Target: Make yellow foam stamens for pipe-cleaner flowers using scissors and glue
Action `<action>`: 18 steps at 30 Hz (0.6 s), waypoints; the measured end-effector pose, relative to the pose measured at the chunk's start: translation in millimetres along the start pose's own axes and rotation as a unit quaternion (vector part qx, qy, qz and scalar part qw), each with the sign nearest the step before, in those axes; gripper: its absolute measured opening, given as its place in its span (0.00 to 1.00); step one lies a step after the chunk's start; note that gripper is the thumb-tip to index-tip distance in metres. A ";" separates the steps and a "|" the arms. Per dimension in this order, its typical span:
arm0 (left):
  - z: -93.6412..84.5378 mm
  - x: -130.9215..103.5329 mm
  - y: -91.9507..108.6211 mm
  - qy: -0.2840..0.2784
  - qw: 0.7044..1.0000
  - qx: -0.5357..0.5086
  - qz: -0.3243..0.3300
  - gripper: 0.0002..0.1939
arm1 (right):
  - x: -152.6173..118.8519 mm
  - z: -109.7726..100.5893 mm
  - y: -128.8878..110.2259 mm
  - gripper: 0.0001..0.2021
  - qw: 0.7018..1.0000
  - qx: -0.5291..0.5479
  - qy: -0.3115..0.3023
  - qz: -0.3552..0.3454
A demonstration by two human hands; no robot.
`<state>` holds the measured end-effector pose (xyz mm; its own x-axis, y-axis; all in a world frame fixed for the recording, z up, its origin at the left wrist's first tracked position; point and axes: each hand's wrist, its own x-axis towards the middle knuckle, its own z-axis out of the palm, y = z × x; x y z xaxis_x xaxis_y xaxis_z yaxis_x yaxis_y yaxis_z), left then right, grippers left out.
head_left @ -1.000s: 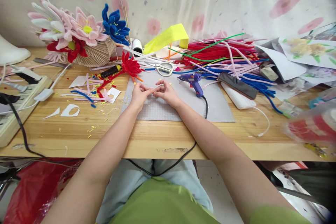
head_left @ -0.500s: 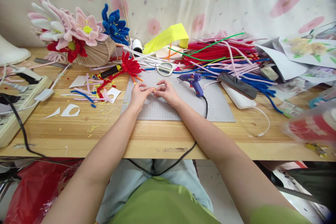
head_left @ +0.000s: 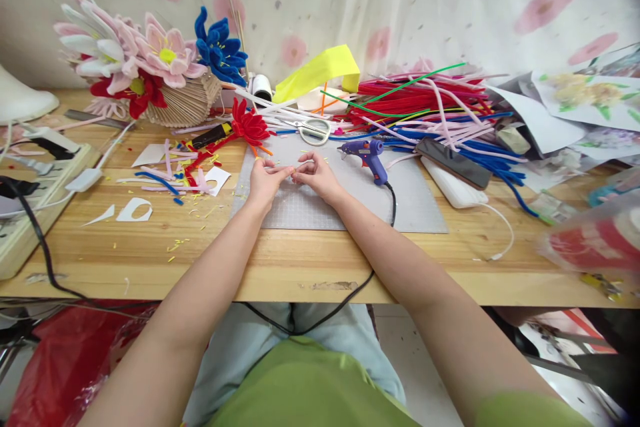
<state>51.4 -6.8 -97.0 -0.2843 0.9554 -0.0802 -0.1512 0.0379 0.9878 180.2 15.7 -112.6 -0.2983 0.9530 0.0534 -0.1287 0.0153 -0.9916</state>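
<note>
My left hand [head_left: 267,183] and my right hand [head_left: 320,177] meet fingertip to fingertip above the grey cutting mat [head_left: 340,210]. Both are closed in a pinch, and whatever sits between the fingers is too small or hidden to name. Just beyond my left hand lies a red pipe-cleaner flower [head_left: 249,123] with orange pieces by it. To the right of my right hand, a purple glue gun [head_left: 369,157] rests on the mat, nozzle pointing left. White-handled scissors [head_left: 316,132] lie at the mat's far edge.
Bundles of red pipe cleaners [head_left: 420,97] and blue ones lie along the back. A fan-shaped basket [head_left: 185,103] of fuzzy flowers stands back left. A phone [head_left: 453,163] is right of the mat, a power strip [head_left: 43,213] far left. The glue gun's black cord [head_left: 393,203] runs over the front edge.
My fingertips have shifted slightly where they meet, and the yellowish bit that showed between them is now covered. The objects on the table have stayed put.
</note>
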 end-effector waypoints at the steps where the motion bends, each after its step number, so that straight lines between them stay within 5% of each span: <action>1: 0.3 -0.1 -0.3 0.001 1.000 0.000 -0.001 0.25 | 0.1 0.0 -0.1 0.23 1.000 0.001 0.000 -0.002; 8: 0.1 2.3 0.7 0.018 0.999 0.027 -0.027 0.25 | -0.6 -0.1 -1.0 0.24 1.000 0.018 0.000 -0.004; 18: -6.2 2.6 4.9 -0.039 0.998 0.025 -0.041 0.27 | -1.9 -1.5 -3.0 0.27 0.999 0.040 -0.008 0.026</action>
<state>44.1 -5.9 -93.2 -0.1979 0.9684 -0.1520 -0.1232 0.1293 0.9839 182.5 14.3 -109.8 -0.3207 0.9472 0.0038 -0.1876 -0.0596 -0.9804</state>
